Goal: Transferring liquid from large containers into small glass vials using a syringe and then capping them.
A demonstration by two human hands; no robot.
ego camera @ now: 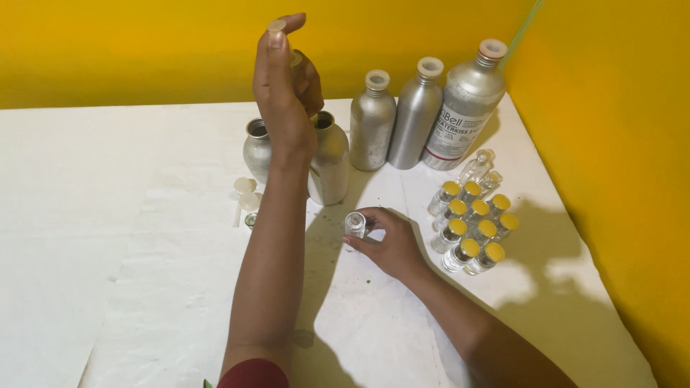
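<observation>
Clear glass vial (355,223) upright in right hand (388,248); left hand (286,93) raised.

The scene was brightly lit, with hard light that seemed to come from above and to the left. Sharp dark shadows of both arms fell rightward across the white table (108,179), reaching toward the yellow wall (611,144) on the right. The aluminium bottles (415,115) carried soft highlights, and the yellow-capped vials (471,226) showed small glints. Focus was fairly even, though fine detail looked slightly soft. The table edges showed mild wide-angle bending.
</observation>
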